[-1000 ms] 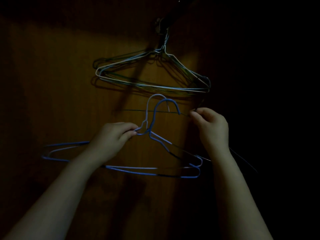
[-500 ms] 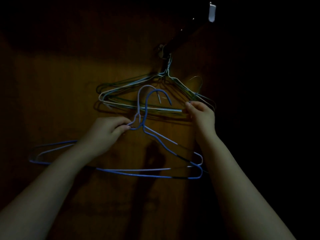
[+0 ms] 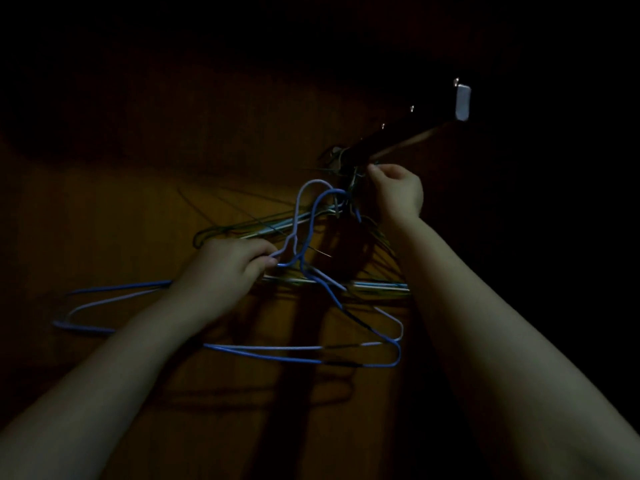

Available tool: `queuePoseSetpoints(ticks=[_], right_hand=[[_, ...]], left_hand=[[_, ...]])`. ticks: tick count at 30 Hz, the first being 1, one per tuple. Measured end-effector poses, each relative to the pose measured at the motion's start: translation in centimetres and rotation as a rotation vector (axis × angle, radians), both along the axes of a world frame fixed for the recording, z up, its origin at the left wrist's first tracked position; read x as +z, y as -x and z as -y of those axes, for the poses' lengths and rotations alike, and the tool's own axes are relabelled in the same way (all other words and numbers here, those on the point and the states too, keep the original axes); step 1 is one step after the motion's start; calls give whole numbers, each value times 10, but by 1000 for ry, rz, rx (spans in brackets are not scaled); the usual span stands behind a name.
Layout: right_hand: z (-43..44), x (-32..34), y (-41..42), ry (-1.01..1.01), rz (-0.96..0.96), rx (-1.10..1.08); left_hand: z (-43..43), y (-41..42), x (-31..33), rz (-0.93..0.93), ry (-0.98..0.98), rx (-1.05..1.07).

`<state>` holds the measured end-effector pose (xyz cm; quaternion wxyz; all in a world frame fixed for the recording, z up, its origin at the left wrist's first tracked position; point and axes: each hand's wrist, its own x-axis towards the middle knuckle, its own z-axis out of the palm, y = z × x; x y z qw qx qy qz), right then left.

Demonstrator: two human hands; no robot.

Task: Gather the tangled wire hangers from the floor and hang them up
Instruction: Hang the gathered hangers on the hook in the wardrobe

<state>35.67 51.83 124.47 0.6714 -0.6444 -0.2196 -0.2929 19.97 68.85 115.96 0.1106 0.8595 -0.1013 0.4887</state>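
Two blue wire hangers held together: L hand grips both at the necks w/ curled fingers. Their hooks point up toward the bar and their shoulders spread low in front of the wooden panel. Centre: bundle of hung hangers (white, green), hooks crowded at the panel end of the bar. R hand is just below the bar, thumb & forefinger pinching a thin dark wire beside those hooks; other fingers curled. Far R: pale end cap on the bar's free end.
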Motion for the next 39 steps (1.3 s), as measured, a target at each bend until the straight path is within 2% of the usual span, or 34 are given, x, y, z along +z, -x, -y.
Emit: queuePoseSetpoints(ticks=[6, 9, 16, 20, 25, 29, 36, 39], right_hand=[[-13, -9, -6, 137, -6, -39], [-16, -24, -9, 139, 13, -58], [-12, -37, -2, 233, 57, -211], [-5, -47, 15, 164, 46, -225], [-1, -90, 64, 29, 156, -124], [-10, -159, 117, 49, 219, -66], [-17, -240, 169, 343, 51, 37], [-6, -255, 184, 354, -19, 26]], left_hand=[[-6, -4, -4, -36, 38, -27], [-12, -3, -9, -92, 76, -25], [-9, -3, -21, -98, 180, -35], [-10, 5, -28, -96, 229, -38], [-11, 19, -44, -117, 259, 3], [-4, 35, -73, -174, 435, -49], [34, 61, -122, -339, 802, -150], [56, 74, -135, -370, 876, -198]])
